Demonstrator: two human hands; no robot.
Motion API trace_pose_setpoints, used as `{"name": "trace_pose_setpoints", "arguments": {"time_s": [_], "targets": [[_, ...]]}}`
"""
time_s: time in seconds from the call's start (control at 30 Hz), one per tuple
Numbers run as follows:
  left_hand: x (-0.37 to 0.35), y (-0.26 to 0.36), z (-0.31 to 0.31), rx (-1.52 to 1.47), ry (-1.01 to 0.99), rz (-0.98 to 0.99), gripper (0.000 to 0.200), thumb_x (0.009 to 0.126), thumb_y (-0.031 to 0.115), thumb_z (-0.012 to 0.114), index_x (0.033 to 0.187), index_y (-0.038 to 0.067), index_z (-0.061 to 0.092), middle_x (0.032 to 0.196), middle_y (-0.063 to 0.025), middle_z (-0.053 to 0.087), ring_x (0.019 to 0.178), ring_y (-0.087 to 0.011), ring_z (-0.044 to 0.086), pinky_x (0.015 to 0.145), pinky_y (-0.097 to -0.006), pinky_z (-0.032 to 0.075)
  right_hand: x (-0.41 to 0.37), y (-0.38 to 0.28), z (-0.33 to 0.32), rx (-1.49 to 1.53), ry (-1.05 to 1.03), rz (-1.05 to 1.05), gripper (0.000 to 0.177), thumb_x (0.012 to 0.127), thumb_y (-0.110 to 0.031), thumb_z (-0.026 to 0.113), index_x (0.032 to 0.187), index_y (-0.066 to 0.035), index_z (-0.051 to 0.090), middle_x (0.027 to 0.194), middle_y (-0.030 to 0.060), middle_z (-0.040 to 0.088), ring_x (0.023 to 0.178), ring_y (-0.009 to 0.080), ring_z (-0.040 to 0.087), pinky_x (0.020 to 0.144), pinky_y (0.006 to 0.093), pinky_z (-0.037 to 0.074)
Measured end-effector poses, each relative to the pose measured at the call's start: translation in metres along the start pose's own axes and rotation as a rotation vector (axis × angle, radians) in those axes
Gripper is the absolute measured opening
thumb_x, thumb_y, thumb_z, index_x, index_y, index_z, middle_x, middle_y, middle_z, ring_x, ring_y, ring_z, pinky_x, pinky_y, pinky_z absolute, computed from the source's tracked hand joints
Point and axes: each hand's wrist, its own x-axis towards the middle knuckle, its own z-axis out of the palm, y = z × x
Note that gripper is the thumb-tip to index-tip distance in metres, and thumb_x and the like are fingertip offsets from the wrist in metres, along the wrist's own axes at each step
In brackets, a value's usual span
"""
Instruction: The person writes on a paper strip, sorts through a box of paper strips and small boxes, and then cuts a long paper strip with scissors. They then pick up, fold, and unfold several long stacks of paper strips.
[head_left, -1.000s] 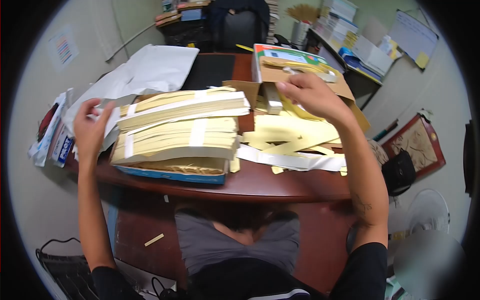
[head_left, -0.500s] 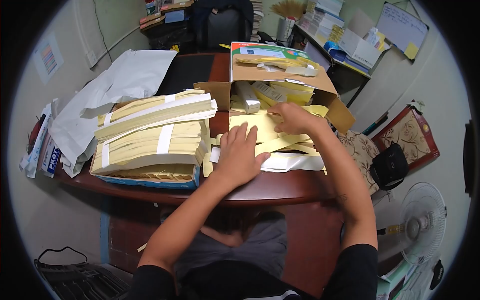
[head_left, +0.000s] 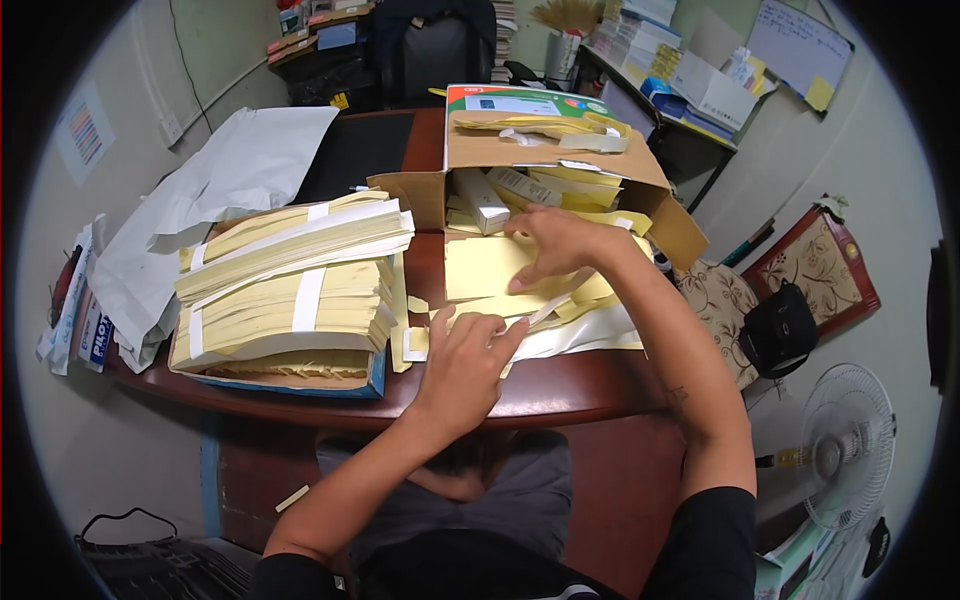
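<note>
My left hand (head_left: 462, 365) is at the near side of a heap of yellow paper scraps, its thumb and a finger closing on a narrow paper strip (head_left: 548, 310) that slants up to the right. My right hand (head_left: 565, 245) reaches over a flat yellow paper sheet (head_left: 480, 268), thumb and fingers apart and nothing between them. Beneath the strip, a white paper piece (head_left: 590, 332) lies along the table edge. Just beyond my right hand, a small white box (head_left: 483, 202) and more yellow paper rest in an opened cardboard box (head_left: 550, 150).
To the left, thick bundles of cream paper slips (head_left: 340, 290) with white bands are stacked on a shallow blue-edged box (head_left: 372, 375). Crumpled white wrapping paper (head_left: 250, 160) lies behind them. A chair (head_left: 815, 265) and a fan (head_left: 845, 445) stand at right.
My left hand has lifted from lying flat on the paper, drawn toward me and curled its fingers. My right hand's thumb and fingers have spread, exposing more yellow sheet.
</note>
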Motion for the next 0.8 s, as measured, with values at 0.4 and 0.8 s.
{"name": "trace_pose_setpoints", "arguments": {"time_s": [0.4, 0.8], "targets": [[-0.003, -0.001, -0.005, 0.018, 0.178, -0.087, 0.039, 0.076, -0.003, 0.067, 0.112, 0.010, 0.075, 0.103, -0.0066, 0.065, 0.098, -0.0272, 0.062, 0.090, -0.0430, 0.040, 0.001, -0.016, 0.000, -0.057, -0.090, -0.034, 0.095, 0.055, -0.042, 0.097, 0.130, 0.000, 0.057, 0.127, 0.0194, 0.063, 0.125, 0.0371, 0.056, 0.105, 0.0419, 0.047], [-0.006, -0.003, -0.003, -0.013, 0.184, -0.067, 0.038, 0.073, -0.002, 0.065, 0.109, 0.007, 0.074, 0.098, -0.0045, 0.063, 0.095, -0.0251, 0.060, 0.087, -0.0418, 0.039, -0.016, -0.024, 0.008, -0.111, -0.156, -0.108, 0.047, 0.074, -0.023, 0.085, 0.112, -0.002, 0.068, 0.101, 0.0185, 0.073, 0.104, 0.0370, 0.067, 0.095, 0.0432, 0.049]]}}
